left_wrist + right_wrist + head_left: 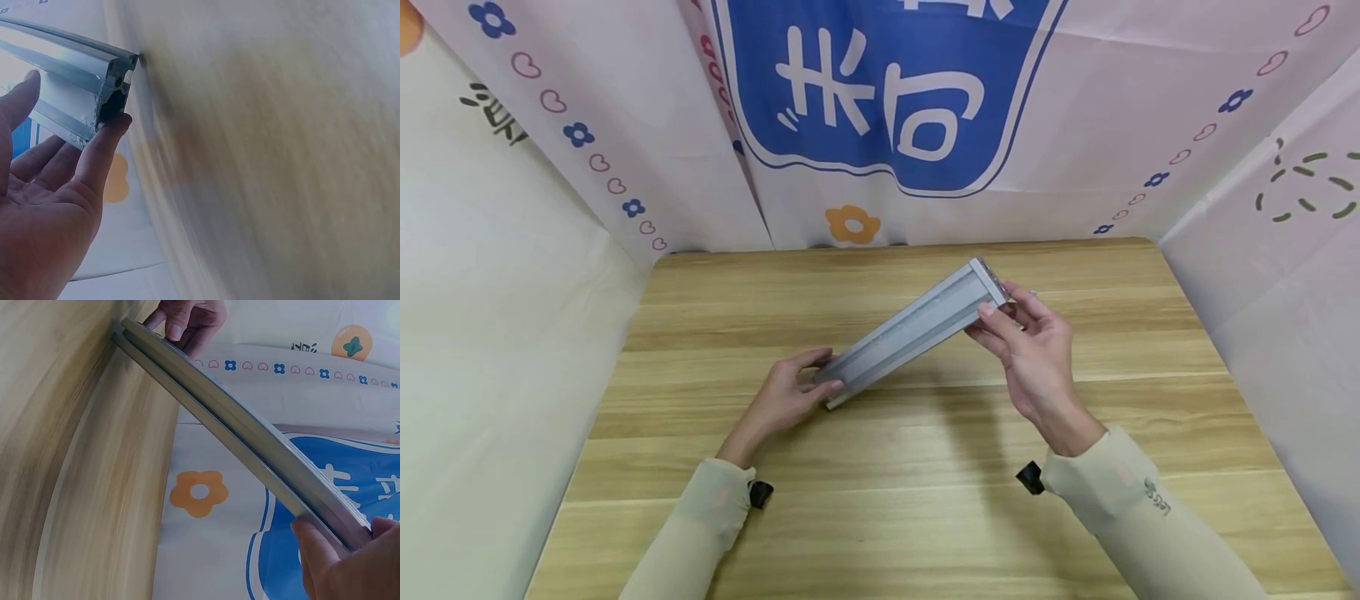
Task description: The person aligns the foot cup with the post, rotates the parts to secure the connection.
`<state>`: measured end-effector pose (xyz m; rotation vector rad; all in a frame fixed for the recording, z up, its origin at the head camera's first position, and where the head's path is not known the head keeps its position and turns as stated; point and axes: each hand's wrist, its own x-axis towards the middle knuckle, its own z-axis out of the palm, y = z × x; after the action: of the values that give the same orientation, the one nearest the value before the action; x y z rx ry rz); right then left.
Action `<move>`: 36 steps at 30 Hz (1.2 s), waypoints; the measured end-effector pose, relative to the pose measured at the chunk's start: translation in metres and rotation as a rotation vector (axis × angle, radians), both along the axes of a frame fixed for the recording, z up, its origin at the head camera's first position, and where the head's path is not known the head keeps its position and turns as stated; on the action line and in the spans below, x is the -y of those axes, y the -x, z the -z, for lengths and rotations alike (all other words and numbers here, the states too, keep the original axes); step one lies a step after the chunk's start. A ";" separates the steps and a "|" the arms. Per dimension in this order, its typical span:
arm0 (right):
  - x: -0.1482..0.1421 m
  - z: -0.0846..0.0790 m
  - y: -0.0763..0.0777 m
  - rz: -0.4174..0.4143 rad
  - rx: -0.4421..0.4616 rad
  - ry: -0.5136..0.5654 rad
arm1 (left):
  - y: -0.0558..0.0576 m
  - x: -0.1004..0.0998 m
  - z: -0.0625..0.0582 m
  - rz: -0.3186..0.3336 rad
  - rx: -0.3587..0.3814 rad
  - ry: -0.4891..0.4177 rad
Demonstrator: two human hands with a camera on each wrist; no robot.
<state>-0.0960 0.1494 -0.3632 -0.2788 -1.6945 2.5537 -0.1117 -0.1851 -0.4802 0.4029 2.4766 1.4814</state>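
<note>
A grey aluminium profile (910, 329), long and grooved, is held at a slant between both hands over the wooden table. Its right end is raised, while the lower left end comes down close to the tabletop. My left hand (786, 396) grips the lower end, thumb on the near face and fingers behind. In the left wrist view, one fingertip lies against the hollow, slotted end of the profile (69, 69). My right hand (1037, 358) pinches the raised end, thumb on the near face, other fingers around the end and underside. A lengthwise groove shows along the profile (244, 444) in the right wrist view.
The wood-grain table (880, 508) stretches under both forearms. A printed cloth (1075, 125) with a blue sign hangs along its back edge. White cloth sides stand left and right. A small black device (1032, 477) sits at the right cuff, another (761, 495) at the left.
</note>
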 end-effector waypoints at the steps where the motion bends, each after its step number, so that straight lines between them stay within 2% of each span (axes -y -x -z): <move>1: 0.000 0.000 0.000 -0.001 -0.002 -0.003 | 0.000 0.000 0.000 0.000 -0.003 -0.004; 16: 0.003 -0.010 -0.002 -0.003 -0.050 -0.046 | 0.000 -0.006 0.002 0.016 -0.089 0.028; 25: 0.005 -0.016 -0.001 -0.034 -0.147 -0.022 | 0.000 -0.009 0.002 0.041 -0.137 0.041; 30: 0.007 -0.019 -0.001 -0.041 -0.164 -0.031 | 0.000 -0.010 0.003 0.048 -0.156 0.051; 36: 0.009 -0.022 -0.001 -0.050 -0.191 -0.006 | -0.001 -0.013 0.000 0.058 -0.132 0.035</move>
<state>-0.0946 0.1405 -0.3411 0.0079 -1.6593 2.5155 -0.1108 -0.1725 -0.4803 0.5788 2.5630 1.4303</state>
